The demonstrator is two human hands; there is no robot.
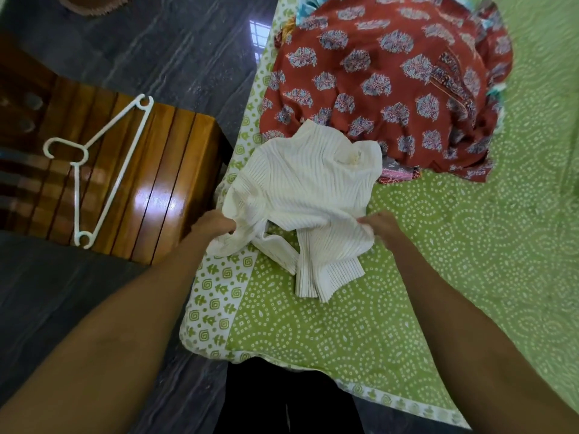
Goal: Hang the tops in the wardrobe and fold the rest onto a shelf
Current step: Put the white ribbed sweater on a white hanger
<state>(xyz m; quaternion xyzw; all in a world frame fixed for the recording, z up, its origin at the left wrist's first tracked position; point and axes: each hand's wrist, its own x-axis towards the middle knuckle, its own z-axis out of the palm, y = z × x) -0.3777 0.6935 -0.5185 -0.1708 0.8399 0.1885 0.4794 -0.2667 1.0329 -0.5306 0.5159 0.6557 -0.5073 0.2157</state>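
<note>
A white ribbed knit top lies spread on the green patterned bedsheet, with its sleeves bunched toward me. My left hand grips the top's left edge. My right hand pinches its right edge. Beyond the top lies a rust-red printed garment in a heap, with other fabrics partly hidden beneath it. A white plastic hanger rests on the wooden table to the left.
The wooden slatted table stands beside the bed's left edge on a dark stone floor. A small patterned cloth peeks from under the red garment. The green sheet stretches away to the right.
</note>
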